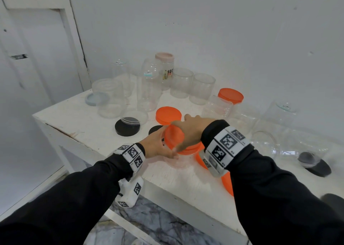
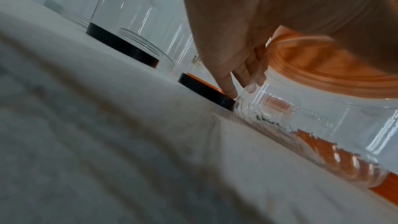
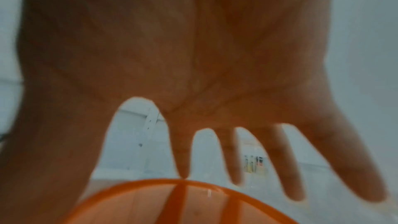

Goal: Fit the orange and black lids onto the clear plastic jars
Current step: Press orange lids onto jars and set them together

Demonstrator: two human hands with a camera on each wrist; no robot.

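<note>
A clear plastic jar (image 1: 179,161) stands near the table's front edge. My left hand (image 1: 158,146) grips its left side, fingers (image 2: 228,81) lying down along the wall of the jar (image 2: 323,122). An orange lid (image 1: 174,138) sits tilted and blurred at the jar's mouth. My right hand (image 1: 188,131) hovers palm-down over it. In the right wrist view that hand (image 3: 215,91) has its fingers spread and straight, the index tip touching the rim of the orange lid (image 3: 183,202). From the left wrist, the lid (image 2: 333,71) shows orange above the jar's neck.
Loose orange lids (image 1: 168,115) (image 1: 228,185) and black lids (image 1: 127,127) (image 1: 155,130) (image 1: 316,167) lie on the white table (image 1: 83,125). Several empty clear jars (image 1: 181,82) stand at the back, one capped orange (image 1: 230,95). A jar (image 1: 266,144) lies on its side at right.
</note>
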